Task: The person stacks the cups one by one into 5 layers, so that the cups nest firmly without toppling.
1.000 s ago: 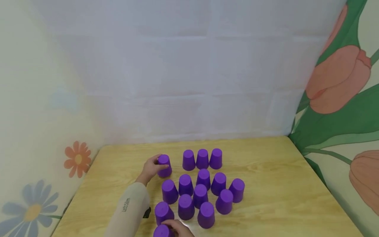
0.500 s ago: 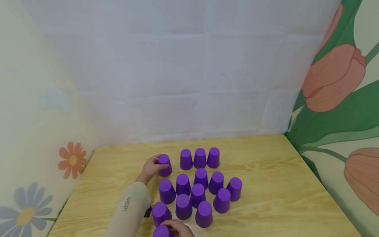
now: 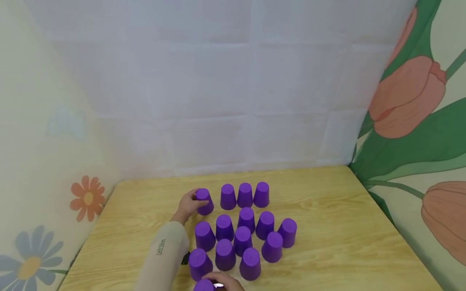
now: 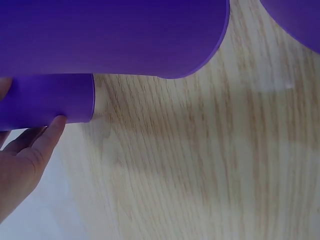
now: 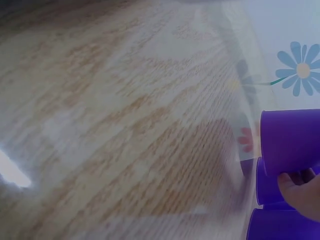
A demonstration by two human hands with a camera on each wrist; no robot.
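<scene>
Upside-down purple plastic cups stand on a wooden table. At the back left, my left hand (image 3: pixel 188 207) grips one purple cup (image 3: pixel 205 202), thumb on its near side and fingers behind. The left wrist view shows this held cup (image 4: pixel 55 100) partly covered by a closer cup (image 4: pixel 115 35). At the bottom of the head view my right hand (image 3: pixel 227 281) holds another purple cup (image 3: pixel 204 285), cut off by the frame edge. In the right wrist view, the right thumb and fingers lie against the lower side of that cup (image 5: pixel 290 140), other cups close below it.
Three cups form a row (image 3: pixel 245 196) right of the left hand's cup. Several more cups (image 3: pixel 242 241) stand loosely grouped between the hands. Bare wood tabletop (image 3: pixel 338 242) stretches to the right. A white cloth (image 3: pixel 218 89) hangs behind the table, with flower-painted walls (image 3: pixel 32 161) on both sides.
The head view has shifted slightly. My left hand and its cup have come a little nearer the back row of three. My right hand and its cup have moved slightly right.
</scene>
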